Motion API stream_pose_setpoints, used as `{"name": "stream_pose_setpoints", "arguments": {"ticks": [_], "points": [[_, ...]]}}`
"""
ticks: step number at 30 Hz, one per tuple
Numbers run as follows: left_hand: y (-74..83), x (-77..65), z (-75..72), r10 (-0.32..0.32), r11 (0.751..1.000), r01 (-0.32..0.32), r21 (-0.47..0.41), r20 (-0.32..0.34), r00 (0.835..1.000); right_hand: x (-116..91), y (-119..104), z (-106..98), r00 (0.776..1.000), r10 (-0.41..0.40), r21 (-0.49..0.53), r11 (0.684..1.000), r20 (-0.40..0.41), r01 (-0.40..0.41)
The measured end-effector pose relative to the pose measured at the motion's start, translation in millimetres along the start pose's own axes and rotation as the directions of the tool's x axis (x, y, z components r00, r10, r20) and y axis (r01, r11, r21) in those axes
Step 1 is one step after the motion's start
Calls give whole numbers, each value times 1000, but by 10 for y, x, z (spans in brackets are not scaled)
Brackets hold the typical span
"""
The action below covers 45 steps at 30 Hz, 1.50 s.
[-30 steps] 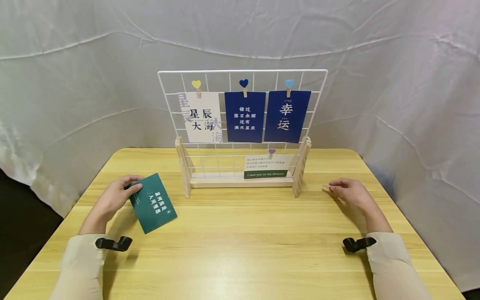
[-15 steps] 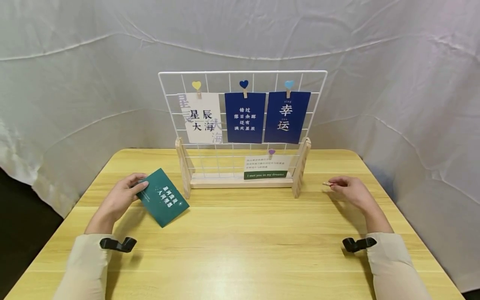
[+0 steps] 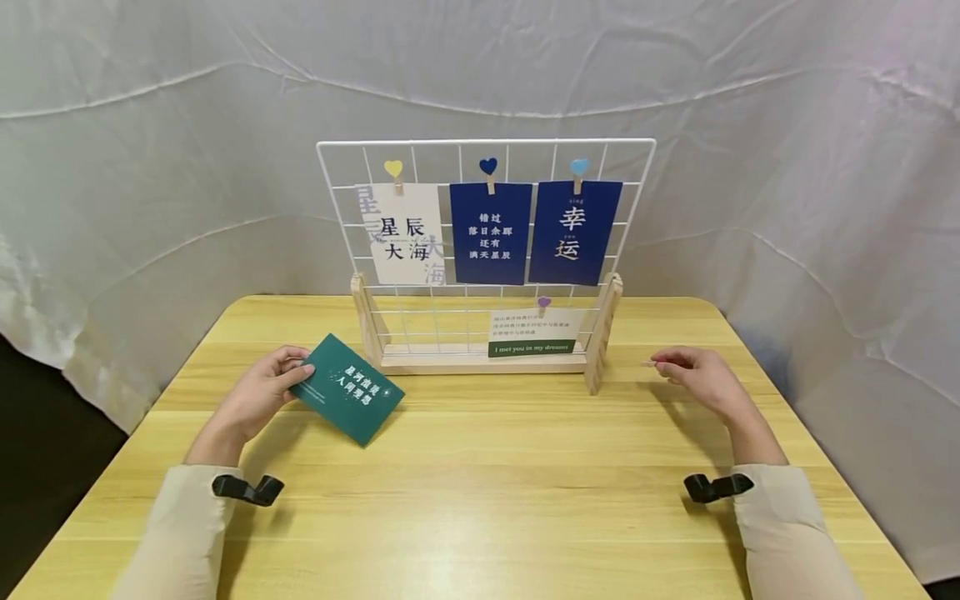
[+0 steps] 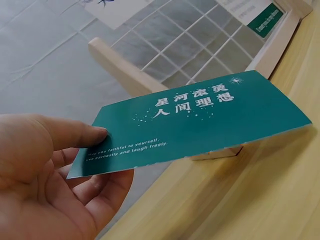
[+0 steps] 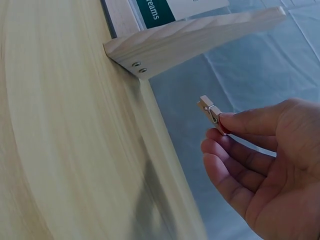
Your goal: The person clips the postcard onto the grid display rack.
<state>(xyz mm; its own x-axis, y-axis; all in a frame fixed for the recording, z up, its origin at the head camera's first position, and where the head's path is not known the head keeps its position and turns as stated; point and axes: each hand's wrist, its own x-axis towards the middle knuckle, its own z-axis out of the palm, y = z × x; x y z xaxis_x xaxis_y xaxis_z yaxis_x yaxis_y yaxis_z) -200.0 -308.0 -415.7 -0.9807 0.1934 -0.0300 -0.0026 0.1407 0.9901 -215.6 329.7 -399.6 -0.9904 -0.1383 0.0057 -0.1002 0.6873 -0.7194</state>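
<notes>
Between thumb and fingers, my left hand point(image 3: 262, 392) pinches a green card point(image 3: 348, 392) with white lettering by its left end. The card is tilted above the table, as the left wrist view shows. My right hand point(image 3: 701, 383) pinches a small wooden clothespin point(image 5: 210, 111) with a bit of red near the thumb. Between the hands stands a white wire grid point(image 3: 480, 143) on a wooden base point(image 3: 480, 364). Clipped to it are a white card point(image 3: 405, 250), two blue cards, one in the middle point(image 3: 491, 242) and one at right point(image 3: 573, 237), and a smaller white-and-green card point(image 3: 532, 333) below.
Heart-topped clothespins hold the hung cards: yellow point(image 3: 393, 168), dark blue point(image 3: 488, 166), light blue point(image 3: 579, 167) and purple point(image 3: 544, 302). The wooden table point(image 3: 480, 492) has a rounded far edge, with a pale cloth backdrop point(image 3: 480, 67) behind it.
My left hand has moved right and turned the green card, bringing it closer to the grid stand. The right hand has stayed nearly in place, while the clothespin in its fingers has turned slightly.
</notes>
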Motion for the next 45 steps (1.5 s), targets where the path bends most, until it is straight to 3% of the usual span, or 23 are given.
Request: {"name": "stream_pose_setpoints", "arguments": {"ticks": [8,22,25,27,31,33,37,45], "points": [[-25,39,120,-7,998,10,-65,41,999,-16,-100,18,999,-47,-11,999,-9,47],[-109,88,294,6,1000,-5,-12,45,999,-8,-315,149,988,-151,-64,987,-16,150],[-108,98,336,13,999,-14,33,28,1000,3,-373,213,984,-179,-95,980,-21,176],[-98,102,355,39,993,-39,116,8,999,10,-413,255,981,-193,-117,975,-34,187],[-58,89,368,115,949,-97,301,-42,992,18,-508,314,976,-211,-136,970,-61,201],[-38,77,366,142,929,-115,352,-52,989,25,-560,331,973,-219,-145,967,-70,208],[-12,69,367,153,926,-130,354,-39,987,53,-694,347,964,-252,-182,955,-90,233],[-8,140,440,137,948,-129,290,-9,990,124,-979,441,952,-291,-174,946,-96,272]]}}
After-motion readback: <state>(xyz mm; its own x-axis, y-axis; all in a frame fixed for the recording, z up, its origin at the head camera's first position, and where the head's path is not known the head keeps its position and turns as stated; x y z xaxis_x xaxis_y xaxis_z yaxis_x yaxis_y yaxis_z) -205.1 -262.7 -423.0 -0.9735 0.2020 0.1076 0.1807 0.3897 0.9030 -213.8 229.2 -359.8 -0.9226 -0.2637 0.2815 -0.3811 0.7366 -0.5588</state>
